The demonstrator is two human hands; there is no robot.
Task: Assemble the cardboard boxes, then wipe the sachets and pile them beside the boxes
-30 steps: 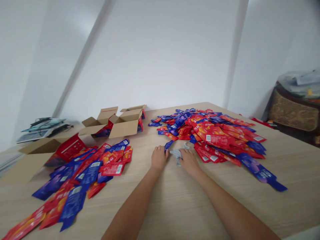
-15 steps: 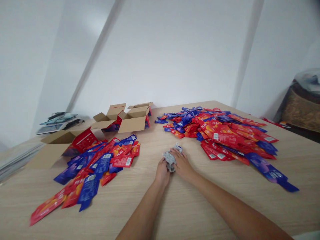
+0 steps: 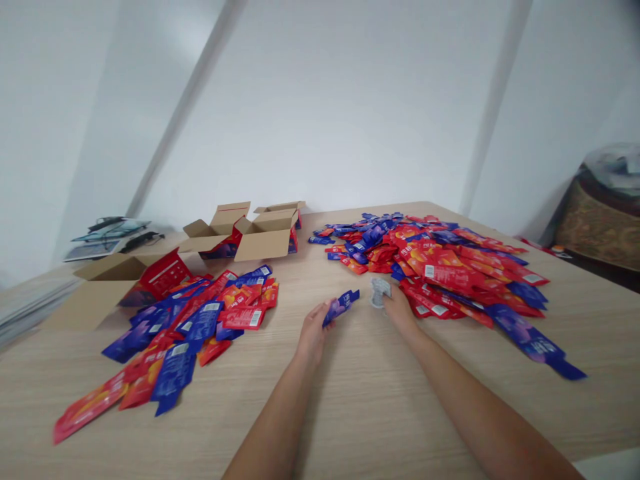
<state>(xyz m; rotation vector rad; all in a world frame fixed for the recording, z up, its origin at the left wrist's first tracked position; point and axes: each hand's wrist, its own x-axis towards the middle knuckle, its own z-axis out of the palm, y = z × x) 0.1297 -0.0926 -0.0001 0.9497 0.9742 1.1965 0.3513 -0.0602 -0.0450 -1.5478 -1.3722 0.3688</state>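
My left hand [image 3: 314,328] is closed on the end of a small blue packet [image 3: 342,305], which points away to the right above the table. In my right hand [image 3: 399,308] is a crumpled grey cloth [image 3: 380,292], pinched in the fingers at the near edge of the large pile. That pile of red and blue packets [image 3: 450,267] spreads over the right side. A smaller pile of the same packets [image 3: 205,320] lies to the left of my left hand.
Open cardboard boxes [image 3: 265,245] stand at the back left, and another open box [image 3: 100,300] is beside the left pile. Folded items with dark straps [image 3: 113,237] lie at the far left. Behind the table [image 3: 350,413] rises a white wall [image 3: 360,120].
My hands have moved apart. The right one has carried the cloth to the right, off the blue packet, which now shows in my left hand.
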